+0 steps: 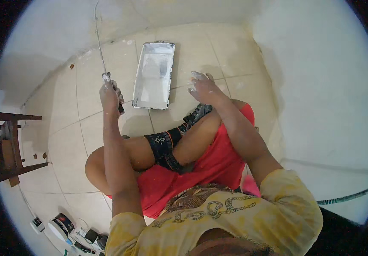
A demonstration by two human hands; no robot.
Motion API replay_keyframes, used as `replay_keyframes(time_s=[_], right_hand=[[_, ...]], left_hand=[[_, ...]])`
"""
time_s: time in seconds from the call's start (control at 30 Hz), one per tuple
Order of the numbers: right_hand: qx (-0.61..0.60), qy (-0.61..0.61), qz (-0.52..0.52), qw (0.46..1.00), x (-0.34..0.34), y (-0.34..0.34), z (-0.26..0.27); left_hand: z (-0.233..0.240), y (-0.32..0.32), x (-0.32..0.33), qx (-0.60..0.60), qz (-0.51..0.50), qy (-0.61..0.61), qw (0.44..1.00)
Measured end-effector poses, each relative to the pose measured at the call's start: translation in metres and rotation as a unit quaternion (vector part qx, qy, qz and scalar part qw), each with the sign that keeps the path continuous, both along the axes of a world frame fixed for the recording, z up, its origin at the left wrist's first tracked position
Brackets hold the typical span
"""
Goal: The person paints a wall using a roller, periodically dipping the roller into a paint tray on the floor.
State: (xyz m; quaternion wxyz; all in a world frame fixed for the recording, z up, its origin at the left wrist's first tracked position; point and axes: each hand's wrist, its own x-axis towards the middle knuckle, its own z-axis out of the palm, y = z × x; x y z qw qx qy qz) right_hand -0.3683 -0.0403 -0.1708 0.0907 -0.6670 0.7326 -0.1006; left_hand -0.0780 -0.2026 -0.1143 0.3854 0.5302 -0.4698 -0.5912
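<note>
My left hand [109, 96] grips the dark handle of what looks like a paint roller frame. Its long metal rod [99, 41] runs up past the top of the view, so the far end is out of sight. White paint smears the thumb and fingers. In front of me, between my hands, a shallow paint tray [150, 81] lies on the tiles, coated with white paint inside and along its rim. My right hand [203, 84] hovers to the right of the tray, not touching it. Its paint-marked fingers are apart and hold nothing.
I sit with legs crossed on a tiled floor [196, 51], close to pale walls [318, 96] ahead and on the right. A dark wooden piece of furniture [14, 145] stands at left. Lower left are a tub [61, 225], a power socket [37, 225] and cables.
</note>
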Motion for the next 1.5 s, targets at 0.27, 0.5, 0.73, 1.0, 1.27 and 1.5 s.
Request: replay_keyframes(time_s=[0.27,0.5,0.73,1.0,1.27,1.5], right_hand=[[-0.050,0.041,0.034,0.997,0.008,-0.002,0.011],[-0.005,0.036,0.026,0.999,0.010,-0.003,0.016],[0.080,0.018,-0.014,0.997,0.006,-0.011,0.007],[0.070,0.037,0.002,0.997,-0.002,0.004,-0.005],[0.115,0.043,0.005,0.992,0.004,-0.016,-0.008],[0.125,0.016,-0.002,0.992,-0.005,0.001,-0.009]], left_hand=[[-0.051,0.038,-0.006,0.118,-0.038,-0.056,0.991],[-0.009,0.005,0.007,0.021,-0.005,0.007,1.000],[-0.070,0.021,0.013,0.058,-0.022,-0.085,0.994],[-0.014,-0.001,0.013,-0.043,0.009,-0.055,0.998],[-0.119,-0.009,0.032,-0.110,0.020,-0.283,0.953],[-0.044,0.021,0.010,0.016,0.004,-0.100,0.995]])
